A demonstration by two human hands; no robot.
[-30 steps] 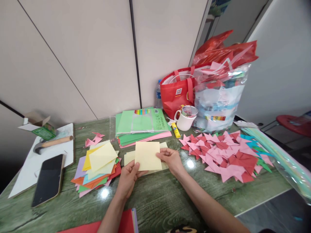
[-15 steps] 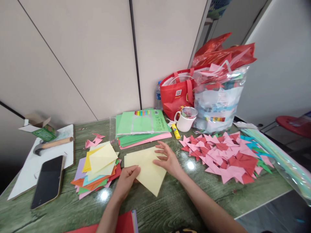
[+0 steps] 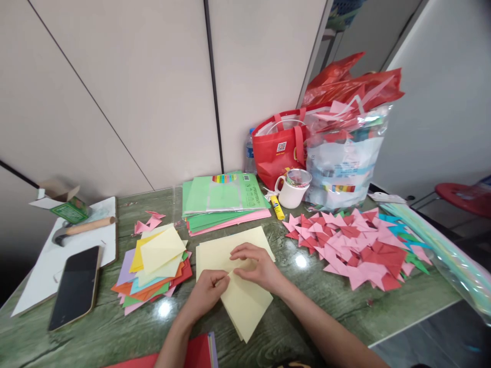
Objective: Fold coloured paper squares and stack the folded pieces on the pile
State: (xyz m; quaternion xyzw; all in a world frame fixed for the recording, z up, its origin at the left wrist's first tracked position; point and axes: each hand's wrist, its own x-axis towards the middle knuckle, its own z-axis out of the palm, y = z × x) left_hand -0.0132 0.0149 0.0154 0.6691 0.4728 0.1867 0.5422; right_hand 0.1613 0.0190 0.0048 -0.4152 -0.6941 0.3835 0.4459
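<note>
A pale yellow sheet of paper (image 3: 249,306), folded with layered edges at its lower corner, is between my two hands. My left hand (image 3: 209,291) pinches its upper left edge, with thumb and fingers closed. On the same edge my right hand (image 3: 257,266) grips with thumb and fingertips, its fingers curled over the paper. Under and behind it, a flat stack of pale yellow paper (image 3: 215,248) lies on the green table. To the left sits a pile of coloured paper squares (image 3: 161,255), pale yellow on top.
Pink and red folded paper pieces (image 3: 356,250) are heaped at right. Behind stand a white mug (image 3: 293,191), a glue stick (image 3: 276,208), green paper packs (image 3: 222,194) and a red bag (image 3: 276,153). A phone (image 3: 74,289) and a hammer (image 3: 84,228) lie at left.
The held sheet has moved nearer to me, uncovering more of the stack. My right hand has come down and left from its spread pose and closed on the paper beside my left hand.
</note>
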